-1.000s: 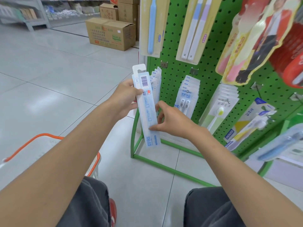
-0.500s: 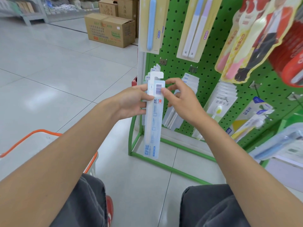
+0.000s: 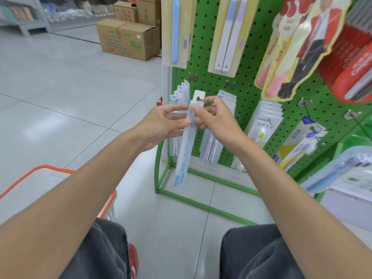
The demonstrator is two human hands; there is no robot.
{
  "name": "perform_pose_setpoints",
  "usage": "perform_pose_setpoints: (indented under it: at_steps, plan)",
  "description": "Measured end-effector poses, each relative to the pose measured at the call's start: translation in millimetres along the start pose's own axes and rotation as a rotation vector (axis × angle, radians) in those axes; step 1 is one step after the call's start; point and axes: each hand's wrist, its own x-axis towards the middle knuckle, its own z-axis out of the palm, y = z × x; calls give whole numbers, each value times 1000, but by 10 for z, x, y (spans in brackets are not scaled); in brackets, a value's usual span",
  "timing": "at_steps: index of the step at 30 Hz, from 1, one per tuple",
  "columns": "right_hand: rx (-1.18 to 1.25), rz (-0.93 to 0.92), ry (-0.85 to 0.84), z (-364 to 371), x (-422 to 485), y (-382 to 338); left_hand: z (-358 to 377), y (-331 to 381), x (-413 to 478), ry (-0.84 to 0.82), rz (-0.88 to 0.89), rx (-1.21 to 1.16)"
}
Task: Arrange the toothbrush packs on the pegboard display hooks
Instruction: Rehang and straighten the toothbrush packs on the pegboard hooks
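Nearest, below and left of the left hand, sits one white basket with an orange rim point(image 3: 43, 169); what it contains cannot be seen. Both hands meet in front of the display. The left hand point(image 3: 159, 125) pinches one toothbrush pack point(image 3: 184, 150) between thumb and fingers at its upper part, and the right hand point(image 3: 219, 121) pinches the same pack just under its hang tab point(image 3: 199, 95). The rest of the pack hangs down below the hands, slightly tilted. It looks like a long, thin, light blister card that would flex and swing if held low. The stiff top edge beside the slot is probably the best place to hold it, keeping the fingers off the slot so a hook can pass through. Just beyond the left hand hangs a row of matching packs point(image 3: 181, 93) on one hook. At least five tabs show, but the exact number is unclear. Beyond the right hand a second stack point(image 3: 228, 101) hangs on the green pegboard point(image 3: 251, 67), packed too tightly to count. Far past the left hand stand three cardboard boxes point(image 3: 128, 39).
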Motion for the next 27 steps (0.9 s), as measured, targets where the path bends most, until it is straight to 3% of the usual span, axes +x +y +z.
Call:
perform_pose_setpoints:
  at_steps: [4,10,18,27]
  plan:
    - [-42,40,-94,34,-7,-10,77,-38,-38,50,109,268]
    - [-99,-1,-77,3,9,-5,144,-91,-22,58,117,364]
    - [-316,-127,167,-93,140,6,164,-259,96,142,147,560]
    - [-572,-200,259,-96,452,-201,111,-184,276,238,118,511]
